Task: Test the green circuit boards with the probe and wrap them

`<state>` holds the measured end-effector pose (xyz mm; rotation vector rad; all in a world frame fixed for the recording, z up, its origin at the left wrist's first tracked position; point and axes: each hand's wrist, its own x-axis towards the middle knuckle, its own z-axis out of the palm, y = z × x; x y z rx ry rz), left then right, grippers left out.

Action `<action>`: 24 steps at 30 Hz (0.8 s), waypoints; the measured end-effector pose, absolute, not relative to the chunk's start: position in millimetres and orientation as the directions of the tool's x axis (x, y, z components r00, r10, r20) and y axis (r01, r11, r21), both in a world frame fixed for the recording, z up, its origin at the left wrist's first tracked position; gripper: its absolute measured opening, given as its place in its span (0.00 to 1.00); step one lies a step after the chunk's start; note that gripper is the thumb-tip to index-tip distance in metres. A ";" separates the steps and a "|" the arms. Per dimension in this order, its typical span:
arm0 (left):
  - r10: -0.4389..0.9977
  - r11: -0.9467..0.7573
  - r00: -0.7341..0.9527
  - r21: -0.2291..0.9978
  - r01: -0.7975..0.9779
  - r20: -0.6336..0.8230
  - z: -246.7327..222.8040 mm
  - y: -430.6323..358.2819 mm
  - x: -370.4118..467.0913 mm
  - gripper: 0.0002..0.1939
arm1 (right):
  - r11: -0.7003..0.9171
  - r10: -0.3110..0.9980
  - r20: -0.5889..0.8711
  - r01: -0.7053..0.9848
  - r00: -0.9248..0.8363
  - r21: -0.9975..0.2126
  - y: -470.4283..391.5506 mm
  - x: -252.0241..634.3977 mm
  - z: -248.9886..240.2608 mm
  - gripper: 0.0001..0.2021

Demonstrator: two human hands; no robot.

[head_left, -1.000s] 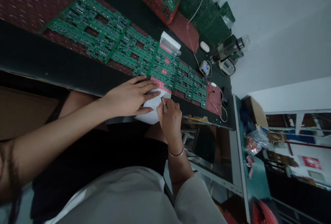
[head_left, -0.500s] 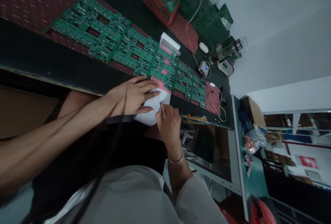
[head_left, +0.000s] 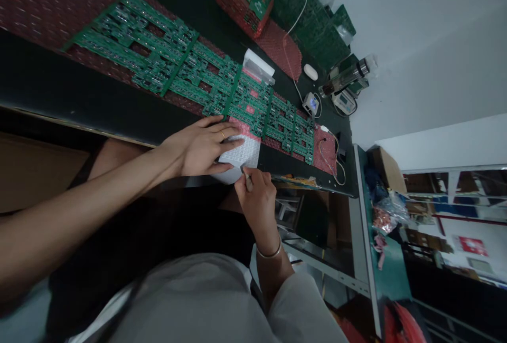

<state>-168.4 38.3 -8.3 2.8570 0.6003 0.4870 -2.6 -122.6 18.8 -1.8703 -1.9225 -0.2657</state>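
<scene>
My left hand [head_left: 206, 148] lies palm down with fingers spread on the left part of a white printed sheet [head_left: 247, 152] at the table's front edge. A ring is on one finger. In a pinch, my right hand [head_left: 257, 192] holds a small pale tool [head_left: 248, 180], partly hidden by the fingers, with its tip at the sheet's lower part. Just beyond the sheet, a row of green circuit boards [head_left: 186, 63] rests on red bubble wrap [head_left: 325, 154].
Behind the boards are a white roll [head_left: 259, 62], a wrapped board stack [head_left: 245, 2], a white oval object [head_left: 311, 72], a small device with a lit display [head_left: 311, 104] and a glass bottle [head_left: 344, 79]. Cables lie at the table's right end.
My right hand has moved slightly down and left over the sheet with the tool. The sheet's lower part hangs differently over the edge. My left hand has stayed nearly in place.
</scene>
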 end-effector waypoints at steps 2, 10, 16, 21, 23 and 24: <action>0.410 -0.906 0.868 0.230 0.354 0.279 -6.8 36.8 -168.4 0.32 | 0.088 0.855 0.517 0.972 0.038 -0.217 -120.2 4.0 19.6 0.07; 0.435 -0.896 0.841 0.248 0.369 0.321 -4.6 32.5 -164.8 0.33 | 0.024 0.744 0.656 0.976 0.128 -0.218 -66.5 40.5 3.9 0.11; 0.468 -0.873 0.829 0.304 0.381 0.305 -6.6 32.5 -164.0 0.34 | 0.066 0.798 0.588 0.951 0.132 -0.302 -55.9 43.3 -5.3 0.11; 0.447 -0.884 0.856 0.274 0.378 0.261 -2.8 33.7 -165.0 0.29 | 0.024 0.833 0.532 0.950 0.152 -0.310 -56.5 42.2 -6.5 0.12; 0.453 -0.881 0.856 0.272 0.387 0.248 -2.5 34.0 -164.9 0.29 | 0.031 0.823 0.550 0.955 0.143 -0.294 -55.2 41.3 -7.0 0.11; 0.453 -0.881 0.856 0.272 0.387 0.250 -2.6 34.0 -164.8 0.29 | 0.034 0.815 0.563 0.959 0.136 -0.281 -54.5 40.8 -7.1 0.11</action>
